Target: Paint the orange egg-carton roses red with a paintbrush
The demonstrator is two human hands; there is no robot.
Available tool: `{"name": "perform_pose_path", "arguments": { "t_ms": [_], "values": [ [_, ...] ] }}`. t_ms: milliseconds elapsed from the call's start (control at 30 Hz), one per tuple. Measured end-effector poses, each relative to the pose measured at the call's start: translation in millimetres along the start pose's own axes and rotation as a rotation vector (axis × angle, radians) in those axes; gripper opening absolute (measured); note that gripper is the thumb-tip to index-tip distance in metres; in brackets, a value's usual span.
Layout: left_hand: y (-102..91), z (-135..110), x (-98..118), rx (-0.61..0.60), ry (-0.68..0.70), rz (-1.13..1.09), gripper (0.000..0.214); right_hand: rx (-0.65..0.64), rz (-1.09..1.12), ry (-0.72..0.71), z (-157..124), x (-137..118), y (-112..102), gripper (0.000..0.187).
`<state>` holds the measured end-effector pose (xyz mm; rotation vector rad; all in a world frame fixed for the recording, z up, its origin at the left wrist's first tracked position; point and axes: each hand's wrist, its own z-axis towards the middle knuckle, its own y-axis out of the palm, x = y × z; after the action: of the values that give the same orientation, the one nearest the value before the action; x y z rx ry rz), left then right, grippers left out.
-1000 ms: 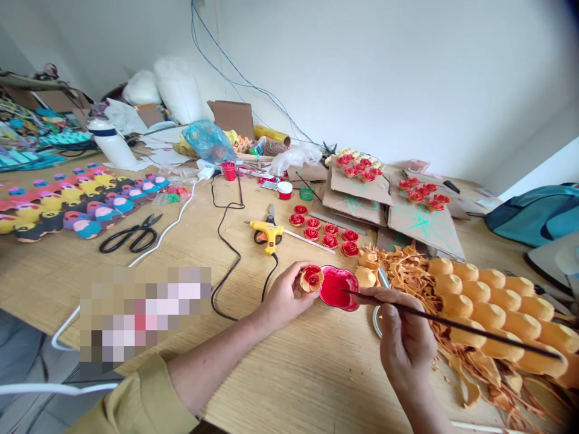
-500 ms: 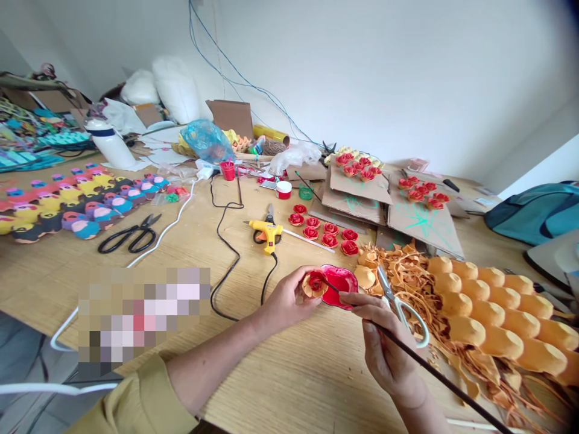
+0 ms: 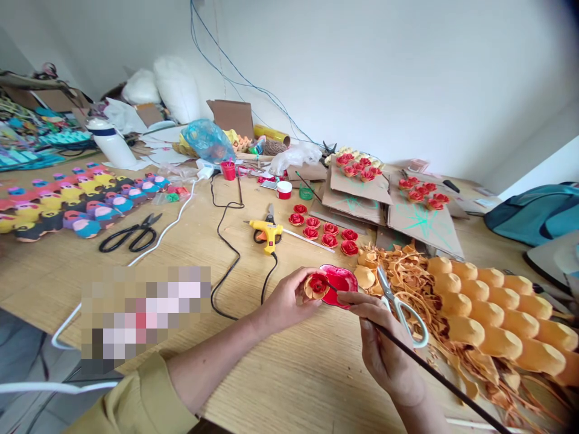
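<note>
My left hand (image 3: 286, 296) is closed round a small orange paper rose (image 3: 316, 286) whose centre is painted red. My right hand (image 3: 385, 349) pinches a long thin black paintbrush (image 3: 434, 377), and the brush tip touches the rose. Right behind the rose sits a red paint dish (image 3: 340, 283) on the wooden table (image 3: 190, 253). White-handled scissors (image 3: 401, 307) lie just right of my right hand.
Several finished red roses (image 3: 324, 228) lie behind the dish, more on cardboard sheets (image 3: 389, 202). An orange egg tray (image 3: 497, 313) and cut scraps fill the right side. A yellow glue gun (image 3: 268, 232), black scissors (image 3: 131, 235), cables and painted figures (image 3: 67, 202) lie left.
My right hand swung the brush from the paint dish over to the rose and drew in closer to it. The left hand tilted the rose slightly.
</note>
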<state>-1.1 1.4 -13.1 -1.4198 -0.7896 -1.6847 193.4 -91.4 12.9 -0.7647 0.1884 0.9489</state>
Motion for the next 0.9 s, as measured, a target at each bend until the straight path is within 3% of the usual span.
{"name": "perform_pose_path", "arguments": {
  "t_ms": [133,467,667,900],
  "values": [
    [-0.4,-1,4,-0.026,-0.013,-0.029,0.042,-0.012,-0.008,-0.021,0,1,0,0.028],
    [-0.4,0,-4,0.066,0.053,0.008,0.040,0.003,-0.016,-0.006,0,-4,1,0.026],
    [0.8,0,5,0.037,-0.003,0.030,0.038,0.033,-0.019,0.002,-4,0,-1,0.028],
    [1.3,1,2,0.090,0.029,0.032,0.037,-0.018,-0.022,-0.017,-2,-2,-2,0.029]
  ]
}}
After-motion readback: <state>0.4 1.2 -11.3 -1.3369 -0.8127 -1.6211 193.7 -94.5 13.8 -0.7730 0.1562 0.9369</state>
